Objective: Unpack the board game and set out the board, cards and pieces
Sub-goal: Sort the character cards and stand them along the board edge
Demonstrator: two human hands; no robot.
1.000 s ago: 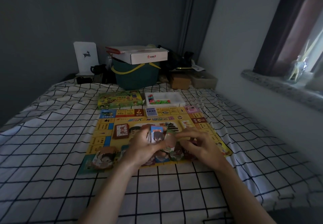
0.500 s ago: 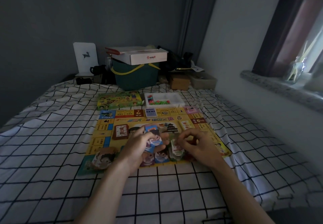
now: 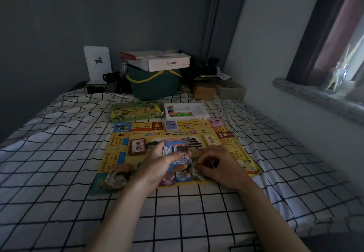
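Checked bedding (image 3: 59, 173) forms the working surface, with a dim grey wall behind. The board (image 3: 222, 147) lies flat and unfolded on it, long axis running left to right. The left hand (image 3: 159, 165) grips a stack of cards (image 3: 174, 149), fingers curled round its edges and thumb across the top card, the stack held above the board's middle. The right hand (image 3: 214, 165) rests just right of that stack, fingers bent down onto the board's near edge; whether they pinch a card is too dark to tell. Below and between the two hands, a row of small cards (image 3: 183, 176) lies along the near edge, their long axes pointing away from the person (the right hand is the nearer to the free end of this row). Judged from this layout, the step in hand is dealing cards from the stack into the row. Beyond the fingertips, a white tray (image 3: 199, 108) holds small coloured pieces (image 3: 177, 113); to its left lies the game box (image 3: 136, 111), shut. Separate decks sit on the board: a red-backed deck (image 3: 136, 147) left of the left hand, a blue deck (image 3: 171, 125) farther off.
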